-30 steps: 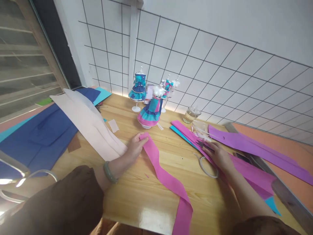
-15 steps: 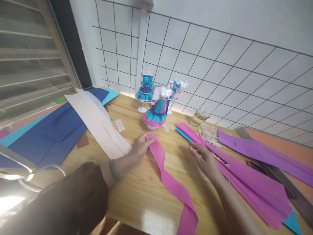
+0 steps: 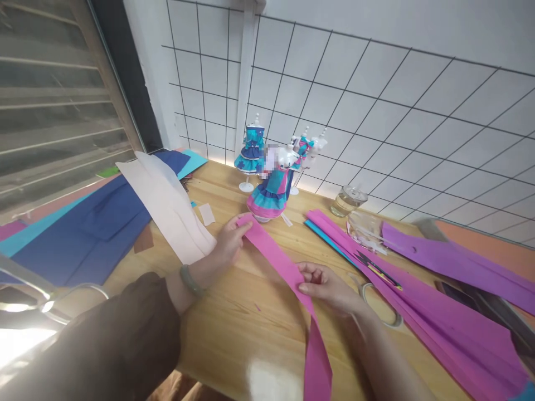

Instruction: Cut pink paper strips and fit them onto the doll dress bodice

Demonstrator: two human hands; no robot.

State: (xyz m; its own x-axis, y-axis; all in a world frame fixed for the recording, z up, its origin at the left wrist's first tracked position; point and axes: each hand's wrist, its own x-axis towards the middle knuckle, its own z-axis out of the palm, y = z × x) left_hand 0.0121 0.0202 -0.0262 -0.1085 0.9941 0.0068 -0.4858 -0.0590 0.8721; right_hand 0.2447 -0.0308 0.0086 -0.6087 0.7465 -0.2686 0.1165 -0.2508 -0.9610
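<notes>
A long pink strip (image 3: 273, 253) stretches between my two hands above the wooden table (image 3: 225, 345). My left hand (image 3: 229, 239) pinches its upper end between thumb and fingers. Farther along, my right hand (image 3: 321, 284) grips the strip's edge, fingers curled and thumb on top. Past my right hand the strip twists and hangs down toward the table's front edge. Just beyond my left hand stands a small dress form in a blue, teal and pink dress (image 3: 267, 203).
Pale pink (image 3: 167, 200) and navy sheets (image 3: 92, 228) lie left. Pink sheets (image 3: 443, 312), scissors (image 3: 378, 270), a tape roll (image 3: 395, 320) and a glass jar (image 3: 349, 200) are at the right. More dress forms (image 3: 251, 150) stand by the grid wall.
My right hand has moved left and taken hold of the strip, which is now straighter between my hands. The tape roll has come into fuller view. My left hand has shifted slightly left and away from me.
</notes>
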